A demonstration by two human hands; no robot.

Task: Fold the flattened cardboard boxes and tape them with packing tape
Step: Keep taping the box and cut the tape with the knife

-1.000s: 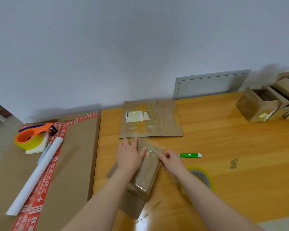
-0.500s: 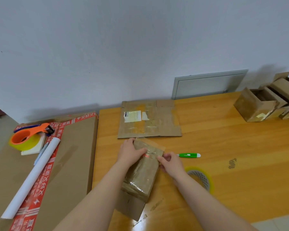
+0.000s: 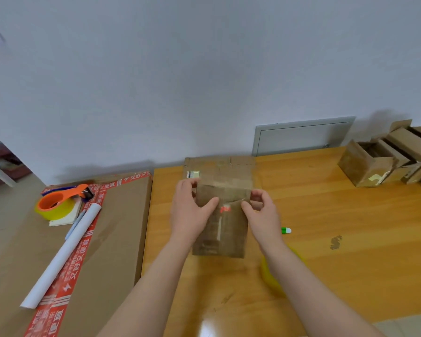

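A small brown cardboard box (image 3: pixel 220 229), wrapped in clear tape with a red mark, is lifted off the wooden table (image 3: pixel 338 251) and held square to me. My left hand (image 3: pixel 191 212) grips its left side, thumb across the front. My right hand (image 3: pixel 261 215) grips its right edge with curled fingers. A flattened cardboard box (image 3: pixel 229 166) lies behind it by the wall. A yellow tape roll (image 3: pixel 277 273) sits under my right forearm, mostly hidden.
A large cardboard carton (image 3: pixel 112 229) with red printed tape stands left of the table, carrying an orange tape dispenser (image 3: pixel 58 203), a white paper roll (image 3: pixel 63 254) and a pen. A green-white cutter (image 3: pixel 286 230) peeks out beside my right hand. Several folded boxes (image 3: pixel 374 166) crowd the far right.
Both hands lifted the small box off the table and turned it from a slanted lie to face me squarely. The loose cardboard piece under it is no longer seen.
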